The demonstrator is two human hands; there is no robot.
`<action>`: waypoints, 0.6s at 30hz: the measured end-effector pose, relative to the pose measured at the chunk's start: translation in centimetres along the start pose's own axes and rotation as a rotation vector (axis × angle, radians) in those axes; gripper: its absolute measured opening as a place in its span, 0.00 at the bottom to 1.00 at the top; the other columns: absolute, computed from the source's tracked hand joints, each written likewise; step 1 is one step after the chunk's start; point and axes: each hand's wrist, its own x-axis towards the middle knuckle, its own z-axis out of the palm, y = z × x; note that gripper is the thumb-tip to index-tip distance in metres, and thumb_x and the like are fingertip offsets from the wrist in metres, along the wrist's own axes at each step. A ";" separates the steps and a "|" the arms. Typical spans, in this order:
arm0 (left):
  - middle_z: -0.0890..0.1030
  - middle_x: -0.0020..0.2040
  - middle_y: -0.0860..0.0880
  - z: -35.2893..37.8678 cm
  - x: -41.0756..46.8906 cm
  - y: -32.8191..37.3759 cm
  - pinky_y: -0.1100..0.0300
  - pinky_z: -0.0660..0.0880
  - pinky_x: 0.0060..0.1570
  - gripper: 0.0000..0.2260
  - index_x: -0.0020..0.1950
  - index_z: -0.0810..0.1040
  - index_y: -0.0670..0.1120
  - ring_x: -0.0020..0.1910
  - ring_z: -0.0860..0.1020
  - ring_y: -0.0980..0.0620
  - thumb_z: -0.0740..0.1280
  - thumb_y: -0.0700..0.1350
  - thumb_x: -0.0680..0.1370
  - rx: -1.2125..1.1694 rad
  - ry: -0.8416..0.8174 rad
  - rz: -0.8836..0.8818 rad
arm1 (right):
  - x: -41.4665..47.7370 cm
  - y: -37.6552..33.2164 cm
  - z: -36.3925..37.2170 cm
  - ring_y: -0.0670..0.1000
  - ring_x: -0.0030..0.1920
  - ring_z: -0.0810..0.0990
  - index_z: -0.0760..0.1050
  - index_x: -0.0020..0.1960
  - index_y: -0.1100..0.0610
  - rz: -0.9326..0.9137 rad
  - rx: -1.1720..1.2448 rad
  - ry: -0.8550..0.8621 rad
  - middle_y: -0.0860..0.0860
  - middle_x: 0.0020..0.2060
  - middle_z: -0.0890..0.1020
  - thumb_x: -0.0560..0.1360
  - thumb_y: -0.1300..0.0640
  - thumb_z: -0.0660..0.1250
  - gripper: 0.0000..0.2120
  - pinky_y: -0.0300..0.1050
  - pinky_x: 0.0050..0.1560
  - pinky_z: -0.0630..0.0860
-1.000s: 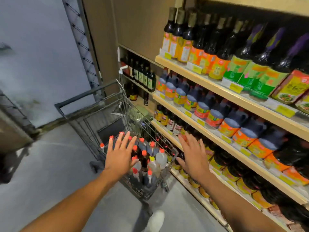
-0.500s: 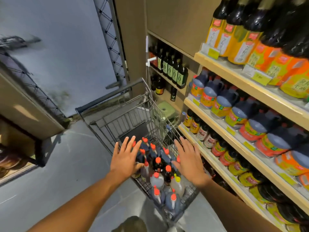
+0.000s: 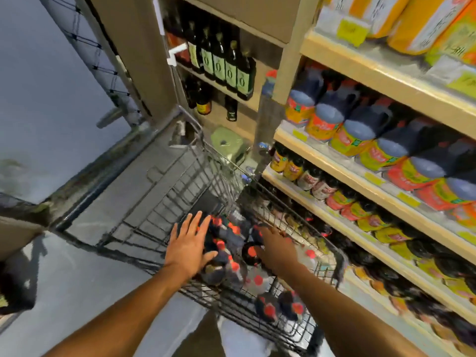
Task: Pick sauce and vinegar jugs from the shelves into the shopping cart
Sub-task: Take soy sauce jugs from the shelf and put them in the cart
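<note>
A wire shopping cart stands against the shelving, its near half packed with several red-capped sauce and vinegar bottles. My left hand hovers flat over the bottles at the cart's left side, fingers spread, holding nothing. Over the bottles on the right side, my right hand reaches with fingers extended and holds nothing. Dark jugs with blue-grey shoulders and orange-yellow labels line the middle shelf at the right. Lower shelves hold more dark jugs.
Tall dark bottles with green labels stand in a recessed shelf behind the cart. A green stool sits beyond the cart's far corner. The wooden shelf edge runs close along the cart's right side. Grey floor lies to the left.
My view has moved closer to the shelves and cart. Both hands have moved lower over the bottles in the cart; my right hand came from beside the shelf to above the cart.
</note>
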 end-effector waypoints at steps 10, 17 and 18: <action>0.54 0.83 0.52 1.2 4.7 -5.5 0.47 0.59 0.77 0.38 0.83 0.50 0.55 0.82 0.52 0.50 0.64 0.65 0.78 -0.199 -0.025 0.166 | 7.9 -3.2 6.1 0.59 0.52 0.82 0.69 0.67 0.48 0.220 0.128 -0.098 0.53 0.54 0.82 0.79 0.49 0.64 0.17 0.49 0.43 0.79; 0.73 0.75 0.45 3.9 5.6 -8.4 0.48 0.74 0.65 0.37 0.77 0.70 0.45 0.72 0.73 0.43 0.77 0.56 0.72 -0.287 0.204 0.324 | 13.5 -3.3 9.6 0.61 0.55 0.81 0.71 0.69 0.52 0.339 0.145 -0.096 0.55 0.60 0.79 0.79 0.51 0.65 0.19 0.49 0.40 0.72; 0.72 0.75 0.46 4.0 5.9 -8.7 0.48 0.75 0.65 0.37 0.77 0.68 0.46 0.72 0.73 0.44 0.77 0.56 0.72 -0.285 0.185 0.318 | 14.0 -3.4 10.2 0.61 0.55 0.82 0.71 0.70 0.50 0.339 0.158 -0.083 0.55 0.60 0.78 0.78 0.50 0.66 0.20 0.49 0.40 0.73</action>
